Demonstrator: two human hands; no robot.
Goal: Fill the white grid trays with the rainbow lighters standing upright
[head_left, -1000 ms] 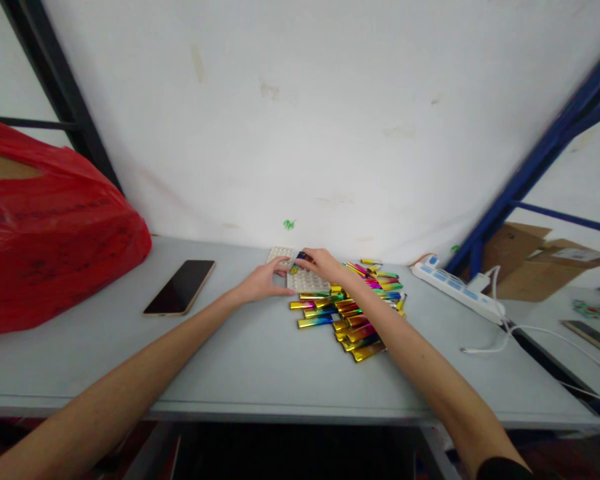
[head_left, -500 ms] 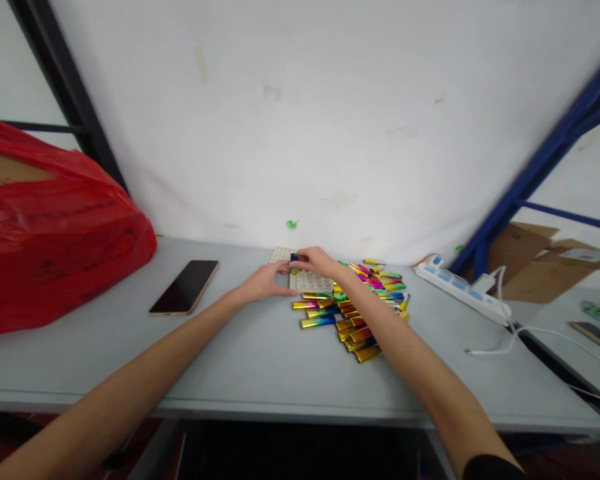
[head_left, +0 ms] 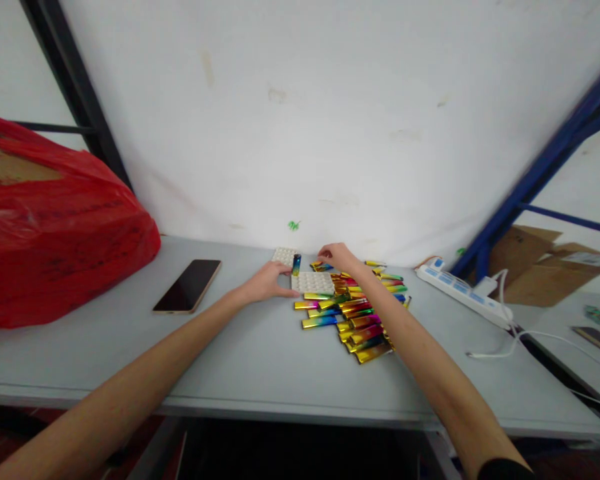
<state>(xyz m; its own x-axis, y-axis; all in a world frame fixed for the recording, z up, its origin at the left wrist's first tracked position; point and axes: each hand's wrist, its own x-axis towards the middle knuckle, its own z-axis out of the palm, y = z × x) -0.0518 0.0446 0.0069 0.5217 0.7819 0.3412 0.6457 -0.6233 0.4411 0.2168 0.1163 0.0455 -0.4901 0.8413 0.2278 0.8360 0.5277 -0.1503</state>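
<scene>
Sticks (head_left: 320,323) (shiny, mostly yellow, with coloured ends) lie heaped at the near and right sides of the tray (head_left: 313,283). Well left of the tray is a phone (head_left: 188,285); well right, a power strip (head_left: 463,293). The left hand (head_left: 265,283) is at the tray's left edge, thumb and fingers spread wide; I cannot tell whether its fingertips grip the upright stick (head_left: 297,264) by the tray's far left corner. Beyond the tray's far right, the right hand (head_left: 341,257) curls its fingers at more sticks, its hold unclear. A second tray (head_left: 284,254) lies behind the first.
</scene>
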